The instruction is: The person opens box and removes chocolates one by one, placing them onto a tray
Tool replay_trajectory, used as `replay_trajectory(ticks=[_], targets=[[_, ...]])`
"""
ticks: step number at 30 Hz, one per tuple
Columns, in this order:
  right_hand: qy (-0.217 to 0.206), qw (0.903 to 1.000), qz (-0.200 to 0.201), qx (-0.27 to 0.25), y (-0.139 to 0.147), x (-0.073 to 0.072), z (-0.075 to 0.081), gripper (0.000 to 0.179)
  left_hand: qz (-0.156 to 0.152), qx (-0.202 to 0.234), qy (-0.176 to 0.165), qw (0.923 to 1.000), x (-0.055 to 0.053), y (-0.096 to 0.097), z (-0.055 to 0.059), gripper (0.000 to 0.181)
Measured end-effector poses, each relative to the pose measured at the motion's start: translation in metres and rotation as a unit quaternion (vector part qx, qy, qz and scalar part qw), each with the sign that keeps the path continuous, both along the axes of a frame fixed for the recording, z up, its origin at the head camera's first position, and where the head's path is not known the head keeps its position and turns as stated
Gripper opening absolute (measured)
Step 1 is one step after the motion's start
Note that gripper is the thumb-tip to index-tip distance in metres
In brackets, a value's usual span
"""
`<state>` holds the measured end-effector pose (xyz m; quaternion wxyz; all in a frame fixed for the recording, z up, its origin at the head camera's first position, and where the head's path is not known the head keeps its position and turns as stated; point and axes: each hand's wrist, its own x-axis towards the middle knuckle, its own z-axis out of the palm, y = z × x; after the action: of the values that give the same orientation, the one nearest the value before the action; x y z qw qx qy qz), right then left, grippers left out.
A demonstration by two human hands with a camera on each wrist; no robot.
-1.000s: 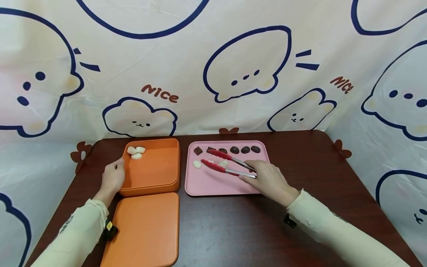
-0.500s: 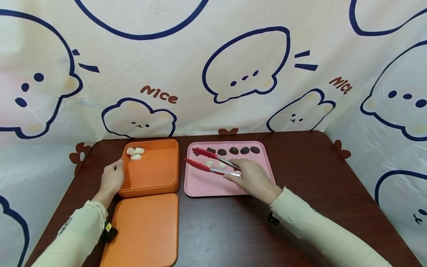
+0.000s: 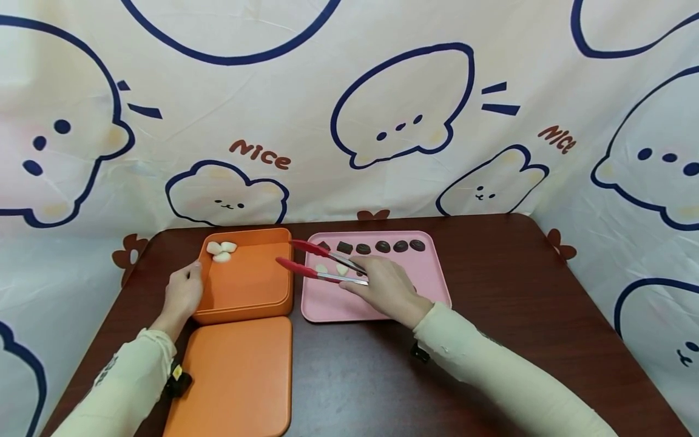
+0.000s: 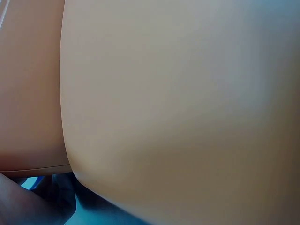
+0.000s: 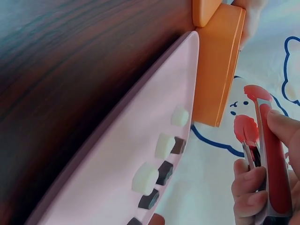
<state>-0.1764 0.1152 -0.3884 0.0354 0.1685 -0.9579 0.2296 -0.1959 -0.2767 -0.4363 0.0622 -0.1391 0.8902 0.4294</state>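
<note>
My right hand (image 3: 384,288) holds a pair of tongs (image 3: 299,267) with red tips and metal arms. The tips stand apart over the right wall of an orange box (image 3: 243,311), with nothing seen between them. At the box's left side, my left hand (image 3: 184,292) grips the rim; its lower fingers are hidden. Three white pieces (image 3: 221,247) lie in the box's far left corner. On the pink tray (image 3: 333,306), dark chocolates (image 3: 383,246) line the far edge, and white pieces (image 5: 145,178) sit in front of them, partly covered by the tongs and hand in the head view.
An orange lid (image 3: 235,376) lies flat in front of the box, below my left forearm. The dark wooden table (image 3: 349,376) runs up to a patterned cloth (image 3: 317,188) at the back and sides. A narrow gap parts box and tray.
My right hand has carried the tongs leftward, from above the tray to the box's right wall. The left hand, box and pieces have kept their places.
</note>
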Motion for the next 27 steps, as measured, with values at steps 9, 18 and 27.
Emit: replay_trajectory(ticks=[9,18,27], targets=[[-0.022,0.9996,0.012,0.009,-0.026,-0.010,0.002,0.050,0.001,-0.006,0.009,0.9999,-0.001,-0.002,-0.004,0.066],[-0.016,0.9988,0.041,0.020,-0.051,-0.016,0.002,0.036,-0.006,-0.003,0.019,0.9998,-0.002,0.000,-0.004,0.066],[-0.006,0.9960,0.064,0.063,-0.085,-0.023,0.002,0.037,-0.003,-0.008,0.010,0.9999,-0.002,-0.002,-0.003,0.066]])
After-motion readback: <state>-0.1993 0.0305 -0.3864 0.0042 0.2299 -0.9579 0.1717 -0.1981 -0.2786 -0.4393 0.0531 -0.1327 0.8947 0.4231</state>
